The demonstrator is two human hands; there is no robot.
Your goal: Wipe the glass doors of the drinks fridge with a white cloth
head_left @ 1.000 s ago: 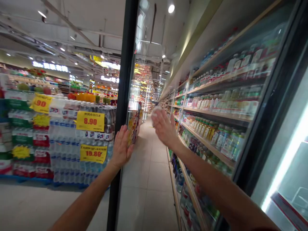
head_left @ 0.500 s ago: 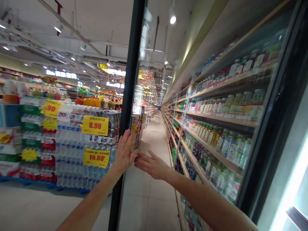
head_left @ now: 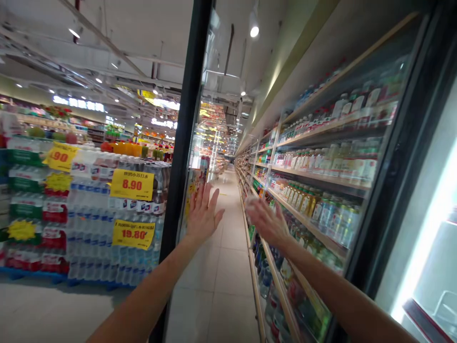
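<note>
A glass door (head_left: 228, 267) with a black frame (head_left: 183, 119) stands in front of me. My left hand (head_left: 204, 212) is raised flat at the pane, just right of the frame's left upright, with fingers spread and nothing held. Whether its palm touches the glass I cannot tell. Farther right, my right hand (head_left: 269, 221) is also raised, fingers stretched out and thumb apart. Motion blurs its fingertips, where a small pale patch shows that I cannot make out. Rows of bottles (head_left: 332, 209) on shelves appear in the pane behind the right hand.
Stacked packs of bottled water (head_left: 96, 228) with yellow price signs (head_left: 132, 185) stand on a blue pallet (head_left: 89, 285) at left. A tiled aisle (head_left: 228, 214) runs into the distance. At far right is a bright light strip (head_left: 424, 247) beside the door's black edge.
My hands, close together before, have moved apart. The left has shifted right off the frame upright with its fingers spreading; the right has gone right and slightly up. The view has shifted a little.
</note>
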